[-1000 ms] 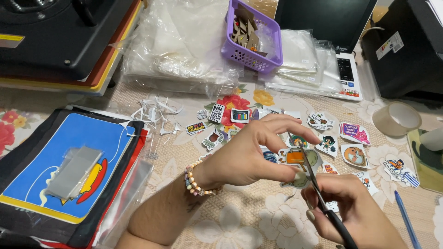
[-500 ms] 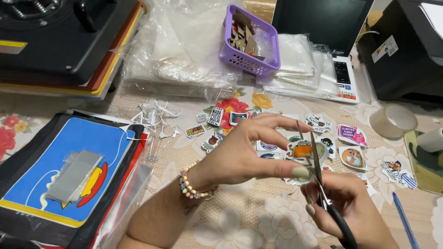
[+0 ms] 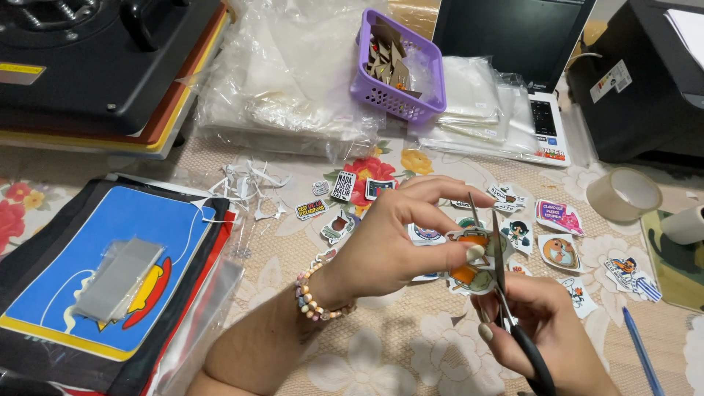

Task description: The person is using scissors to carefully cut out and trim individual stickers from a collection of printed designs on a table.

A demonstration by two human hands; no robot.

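Over floral lace cloth (image 3: 381, 359), left fingers (image 3: 440, 220) pinching glossy sticker sheet (image 3: 473, 260), right fingers (image 3: 513, 323) gripping steel scissors (image 3: 506, 293).

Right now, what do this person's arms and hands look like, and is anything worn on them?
Both forearms are bare, with no sleeves in view. The left hand has a beaded bracelet of pastel and pearly beads at the wrist. The nails on both hands are painted a pale, light shade. The right hand shows no rings or watch.

You've got a purple basket (image 3: 400, 84) of scraps up top beside clear plastic bags (image 3: 286, 81), a laptop (image 3: 513, 44) behind them, a roll of tape (image 3: 625, 194) to the right, a blue pen (image 3: 642, 352), and white paper trimmings (image 3: 246, 187) on the floral surface (image 3: 381, 352)
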